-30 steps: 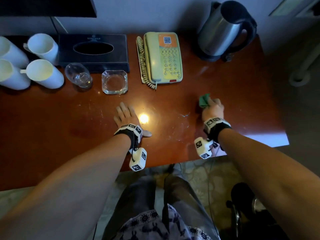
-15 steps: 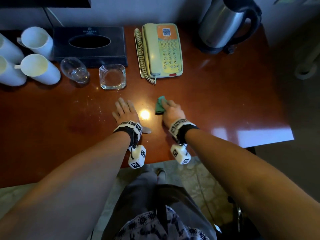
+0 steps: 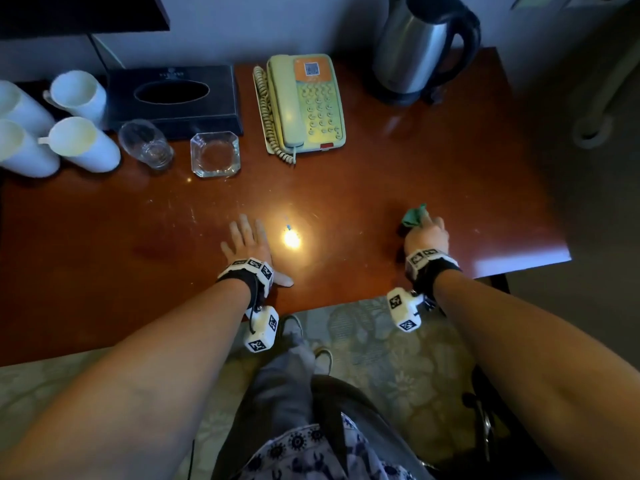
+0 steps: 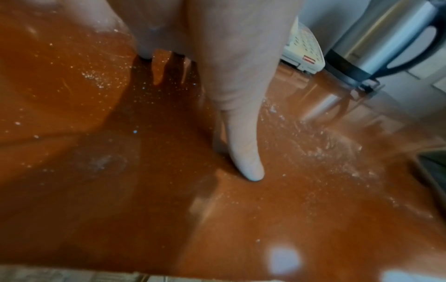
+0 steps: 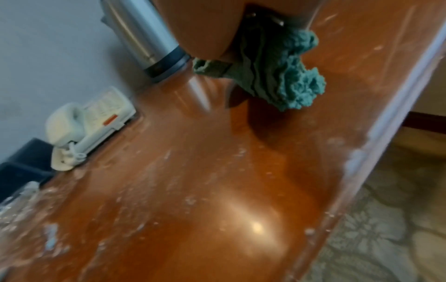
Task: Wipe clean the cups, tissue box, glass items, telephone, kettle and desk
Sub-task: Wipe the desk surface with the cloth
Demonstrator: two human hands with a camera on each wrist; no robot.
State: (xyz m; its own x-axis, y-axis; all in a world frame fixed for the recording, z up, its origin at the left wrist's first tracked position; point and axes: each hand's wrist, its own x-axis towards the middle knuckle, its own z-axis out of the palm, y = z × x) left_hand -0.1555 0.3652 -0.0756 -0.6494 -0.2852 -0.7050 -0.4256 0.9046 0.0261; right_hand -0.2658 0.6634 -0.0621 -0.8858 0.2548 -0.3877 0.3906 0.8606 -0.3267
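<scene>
Green cloth [image 5: 284, 76] bunched in right hand [image 3: 426, 235], crumbs seemingly wrist-view only, left hand [image 3: 247, 242] flat on desk [image 3: 381, 188]

A pale grey wall [image 3: 311, 26] is standing behind, a patterned greenish carpet [image 3: 398, 358] is covering the floor, and a bright lamp reflection [image 3: 291, 239] is glaring below.

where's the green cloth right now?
In the head view the green cloth is bunched in the right hand, pressed on the desk toward its front right, well in front of the kettle.
</scene>
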